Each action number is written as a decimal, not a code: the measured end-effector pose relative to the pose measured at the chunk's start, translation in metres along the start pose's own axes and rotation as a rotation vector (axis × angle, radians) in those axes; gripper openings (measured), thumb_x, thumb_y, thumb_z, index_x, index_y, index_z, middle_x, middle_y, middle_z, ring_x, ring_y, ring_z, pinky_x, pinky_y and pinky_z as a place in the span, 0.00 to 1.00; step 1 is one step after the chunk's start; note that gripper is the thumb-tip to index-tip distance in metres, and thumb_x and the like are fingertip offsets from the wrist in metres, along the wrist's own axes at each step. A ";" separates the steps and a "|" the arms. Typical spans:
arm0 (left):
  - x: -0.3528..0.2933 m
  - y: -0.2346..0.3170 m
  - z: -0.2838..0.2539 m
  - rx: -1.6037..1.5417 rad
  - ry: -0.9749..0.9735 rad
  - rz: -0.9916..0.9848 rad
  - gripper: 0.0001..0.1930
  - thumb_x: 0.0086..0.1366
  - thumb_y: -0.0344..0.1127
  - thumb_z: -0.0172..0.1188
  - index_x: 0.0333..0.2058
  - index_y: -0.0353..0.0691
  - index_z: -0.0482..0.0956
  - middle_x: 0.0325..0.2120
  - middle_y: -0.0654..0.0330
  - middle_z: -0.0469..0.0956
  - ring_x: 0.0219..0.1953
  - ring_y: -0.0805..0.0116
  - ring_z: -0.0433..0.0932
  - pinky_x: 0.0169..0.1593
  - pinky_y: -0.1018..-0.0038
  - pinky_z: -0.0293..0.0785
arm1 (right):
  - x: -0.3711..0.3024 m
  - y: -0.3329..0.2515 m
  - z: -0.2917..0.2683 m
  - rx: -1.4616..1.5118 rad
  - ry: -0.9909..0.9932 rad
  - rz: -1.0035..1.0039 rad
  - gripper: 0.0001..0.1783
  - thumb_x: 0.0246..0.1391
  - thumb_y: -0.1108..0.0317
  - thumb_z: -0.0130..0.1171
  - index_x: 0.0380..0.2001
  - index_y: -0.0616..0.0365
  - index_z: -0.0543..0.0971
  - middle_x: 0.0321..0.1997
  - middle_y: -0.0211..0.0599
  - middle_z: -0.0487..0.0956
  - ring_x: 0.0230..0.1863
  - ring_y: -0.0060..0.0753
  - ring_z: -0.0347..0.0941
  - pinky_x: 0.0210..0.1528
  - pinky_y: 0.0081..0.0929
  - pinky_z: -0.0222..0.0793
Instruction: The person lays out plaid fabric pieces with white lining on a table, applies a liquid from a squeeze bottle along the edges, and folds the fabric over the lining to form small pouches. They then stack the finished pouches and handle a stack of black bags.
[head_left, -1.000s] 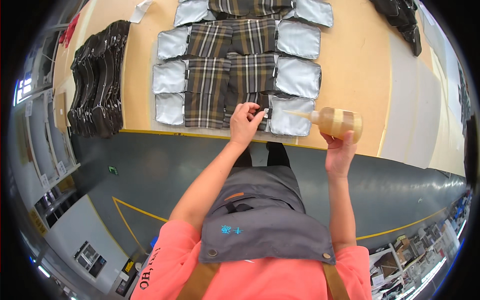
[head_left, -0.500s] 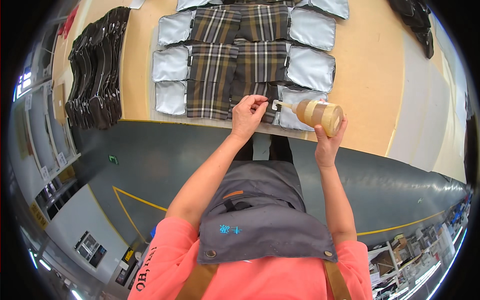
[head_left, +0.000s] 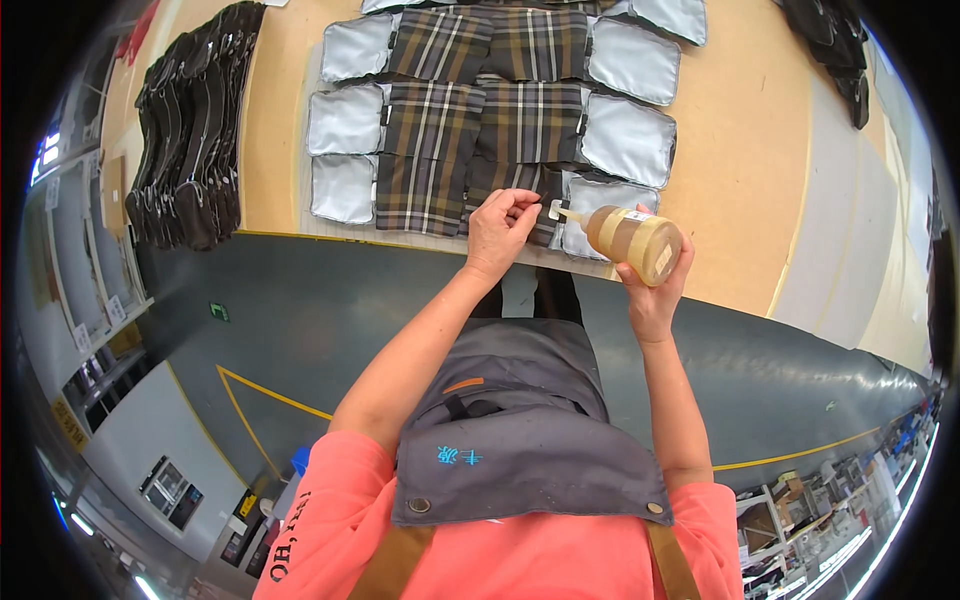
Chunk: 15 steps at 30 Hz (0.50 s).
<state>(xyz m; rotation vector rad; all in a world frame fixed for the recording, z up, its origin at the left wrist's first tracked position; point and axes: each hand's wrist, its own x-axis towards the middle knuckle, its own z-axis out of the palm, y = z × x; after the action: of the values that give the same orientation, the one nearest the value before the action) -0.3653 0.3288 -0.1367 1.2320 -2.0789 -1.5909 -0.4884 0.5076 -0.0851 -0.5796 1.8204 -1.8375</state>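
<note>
My right hand is wrapped round a squeeze bottle, tan with yellowish bands, tipped on its side with its narrow nozzle pointing left. The nozzle tip is at a small white tab by the inner edge of the nearest right-hand piece. Whether they touch, I cannot tell. Thumb and forefinger of my left hand are pinched together at the dark edge of the plaid fabric piece, just left of that tab. Beside it lies a silvery-white lining panel, partly hidden by the bottle.
Two columns of overlapping plaid pieces with white panels at their outer sides run away across the table. A stack of dark fabric pieces lies at the left, more dark pieces at the far right. The table's front edge is close by.
The bottle has shifted slightly left and down, its base turned more toward me. My left hand keeps its pinch at the fabric edge. The whole view has shifted slightly.
</note>
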 end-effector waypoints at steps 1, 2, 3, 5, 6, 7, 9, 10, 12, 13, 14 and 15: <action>0.000 0.000 0.000 -0.007 -0.003 -0.005 0.07 0.61 0.31 0.66 0.38 0.37 0.83 0.32 0.63 0.80 0.29 0.78 0.80 0.37 0.81 0.78 | 0.001 -0.001 0.001 -0.002 -0.006 -0.004 0.45 0.47 0.59 0.74 0.61 0.58 0.56 0.64 0.54 0.67 0.66 0.45 0.64 0.65 0.39 0.63; 0.001 0.000 0.000 -0.014 -0.007 -0.010 0.07 0.61 0.30 0.65 0.38 0.37 0.83 0.32 0.63 0.80 0.29 0.78 0.80 0.37 0.81 0.78 | 0.001 -0.002 0.001 -0.003 -0.012 -0.007 0.46 0.47 0.59 0.75 0.61 0.58 0.56 0.64 0.53 0.67 0.66 0.45 0.64 0.65 0.39 0.63; 0.001 0.000 0.000 -0.017 -0.009 -0.013 0.08 0.61 0.30 0.65 0.38 0.37 0.83 0.32 0.63 0.80 0.29 0.78 0.80 0.37 0.81 0.78 | 0.001 -0.003 0.000 -0.029 -0.030 -0.017 0.46 0.47 0.59 0.75 0.61 0.58 0.56 0.64 0.53 0.67 0.67 0.45 0.64 0.65 0.39 0.63; 0.000 0.001 0.000 -0.026 -0.013 -0.019 0.08 0.61 0.30 0.65 0.38 0.37 0.83 0.32 0.63 0.80 0.30 0.78 0.80 0.37 0.81 0.78 | 0.001 -0.005 -0.003 -0.084 -0.067 -0.036 0.46 0.47 0.59 0.74 0.61 0.58 0.56 0.64 0.52 0.67 0.67 0.45 0.64 0.65 0.39 0.63; 0.000 0.001 -0.001 -0.027 -0.012 -0.017 0.08 0.61 0.30 0.65 0.39 0.37 0.83 0.32 0.63 0.80 0.30 0.78 0.80 0.37 0.81 0.78 | 0.001 -0.005 -0.002 -0.092 -0.064 -0.043 0.46 0.47 0.59 0.74 0.61 0.58 0.56 0.64 0.52 0.67 0.67 0.45 0.63 0.65 0.39 0.63; 0.000 0.001 -0.001 -0.028 -0.011 -0.015 0.08 0.61 0.30 0.65 0.39 0.37 0.83 0.32 0.63 0.80 0.30 0.78 0.80 0.37 0.81 0.78 | 0.002 -0.005 -0.001 -0.101 -0.059 -0.049 0.45 0.48 0.58 0.74 0.61 0.58 0.56 0.63 0.52 0.67 0.67 0.45 0.63 0.66 0.39 0.63; 0.000 0.002 -0.001 -0.036 -0.015 -0.014 0.08 0.62 0.30 0.65 0.39 0.37 0.83 0.32 0.63 0.80 0.29 0.78 0.80 0.37 0.81 0.77 | 0.005 -0.003 -0.001 -0.095 -0.037 -0.061 0.45 0.48 0.58 0.74 0.61 0.58 0.57 0.63 0.52 0.67 0.67 0.45 0.63 0.66 0.39 0.63; 0.000 0.001 -0.001 -0.043 -0.017 -0.016 0.08 0.62 0.30 0.64 0.39 0.37 0.83 0.32 0.63 0.80 0.29 0.79 0.79 0.37 0.81 0.77 | 0.006 -0.002 0.001 -0.080 -0.020 -0.066 0.44 0.48 0.59 0.74 0.61 0.58 0.57 0.63 0.52 0.68 0.67 0.45 0.63 0.66 0.39 0.63; -0.001 0.000 -0.001 -0.053 -0.016 -0.023 0.07 0.62 0.30 0.64 0.39 0.37 0.83 0.31 0.64 0.80 0.29 0.79 0.79 0.37 0.81 0.77 | 0.006 -0.002 0.002 -0.059 0.005 -0.057 0.44 0.49 0.59 0.73 0.61 0.58 0.56 0.63 0.52 0.68 0.67 0.45 0.63 0.66 0.39 0.63; -0.001 0.001 -0.002 -0.056 -0.010 -0.027 0.07 0.62 0.30 0.64 0.39 0.37 0.83 0.31 0.64 0.80 0.29 0.79 0.79 0.37 0.81 0.77 | 0.006 -0.003 0.002 -0.051 0.010 -0.043 0.44 0.49 0.58 0.73 0.61 0.58 0.56 0.63 0.51 0.68 0.67 0.45 0.63 0.66 0.40 0.62; -0.001 0.001 -0.003 -0.058 -0.002 -0.032 0.07 0.63 0.30 0.64 0.39 0.37 0.83 0.31 0.64 0.80 0.30 0.79 0.79 0.37 0.81 0.76 | 0.005 -0.004 0.002 -0.043 0.013 -0.030 0.45 0.50 0.58 0.73 0.61 0.58 0.56 0.63 0.51 0.68 0.67 0.45 0.64 0.66 0.40 0.62; -0.002 0.001 -0.003 -0.085 0.015 -0.022 0.07 0.63 0.30 0.64 0.38 0.37 0.83 0.32 0.63 0.80 0.29 0.78 0.79 0.36 0.80 0.76 | 0.003 -0.007 -0.001 -0.055 0.036 0.017 0.43 0.51 0.58 0.72 0.61 0.58 0.57 0.62 0.50 0.69 0.66 0.44 0.64 0.65 0.40 0.64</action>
<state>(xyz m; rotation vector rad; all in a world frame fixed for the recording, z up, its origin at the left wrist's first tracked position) -0.3629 0.3286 -0.1340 1.2375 -1.9738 -1.6561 -0.4913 0.5064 -0.0784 -0.5524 1.8992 -1.8022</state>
